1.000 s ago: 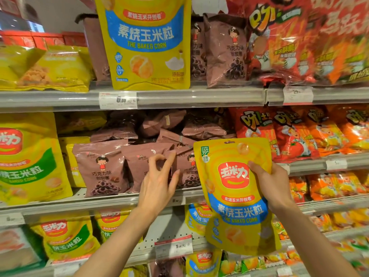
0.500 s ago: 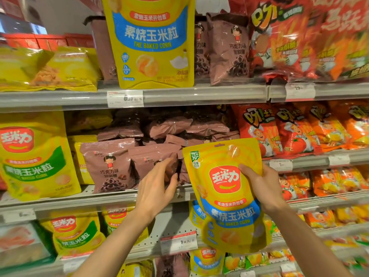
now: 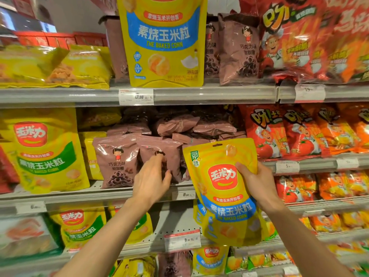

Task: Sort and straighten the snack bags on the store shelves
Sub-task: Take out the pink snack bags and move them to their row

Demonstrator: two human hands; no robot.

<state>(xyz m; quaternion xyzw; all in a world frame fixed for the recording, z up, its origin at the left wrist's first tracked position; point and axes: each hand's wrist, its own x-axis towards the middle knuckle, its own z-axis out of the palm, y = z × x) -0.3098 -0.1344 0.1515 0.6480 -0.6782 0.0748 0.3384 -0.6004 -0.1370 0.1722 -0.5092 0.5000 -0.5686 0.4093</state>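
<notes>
A yellow corn bag (image 3: 225, 188) is held upright in the grip of the right hand (image 3: 257, 184): the thumb is laid on its front near the red logo and the other fingers are hidden behind it, so the bag is clearly gripped. The bag hangs free in front of the middle shelf (image 3: 95, 193), not resting on it.

The left hand (image 3: 151, 178) is reached toward a brown bag (image 3: 159, 156) on that shelf. Its fingers are loosely spread and touch the front of this bag; nothing is enclosed by them, as far as can be seen. Just to the left of this grip another brown bag (image 3: 116, 160) stands upright, and behind and above the grip more brown bags (image 3: 179, 124) are piled loosely on their sides.

The risk is judged to lie in this pile. If the front bag is pushed or pulled too quickly, the loose bags behind may slide forward and fall off the shelf edge. The yellow bag is held at one side only, so it may slip if attention is given only to the left hand.
</notes>
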